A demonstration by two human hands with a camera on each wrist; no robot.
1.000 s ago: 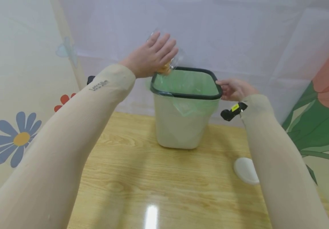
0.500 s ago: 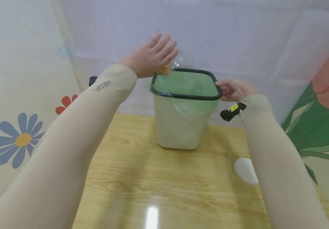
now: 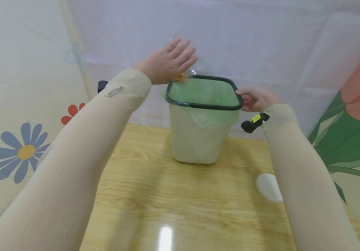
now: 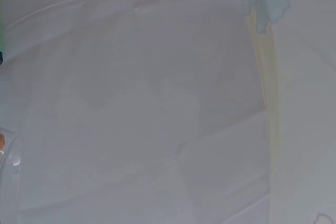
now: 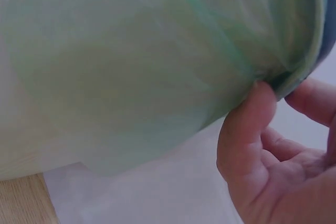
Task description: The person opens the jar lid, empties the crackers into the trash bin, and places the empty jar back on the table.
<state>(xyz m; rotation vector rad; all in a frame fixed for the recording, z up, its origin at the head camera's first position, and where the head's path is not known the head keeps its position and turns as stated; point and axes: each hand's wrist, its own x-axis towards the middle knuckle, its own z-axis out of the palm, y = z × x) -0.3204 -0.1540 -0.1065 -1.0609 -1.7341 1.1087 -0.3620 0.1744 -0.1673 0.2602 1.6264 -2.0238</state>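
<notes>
A pale trash can with a black rim stands on the table, lined with a light green bag folded over the rim. My left hand is raised over its back left corner, back of the hand toward the head camera, holding a clear plastic container. Orange pieces show beneath the fingers, right at the rim; the thumb is hidden. In the left wrist view, only an edge of the container appears. My right hand pinches the can's right rim; the right wrist view shows its thumb against the bag-covered side.
A white round object lies on the wood-grain table at the right, partly covered by the right forearm. Behind the can hangs a white cloth. Flower-printed cloth flanks both sides.
My left hand has shifted slightly right and a little down with the clear plastic container. The right hand and the trash can stay where they were.
</notes>
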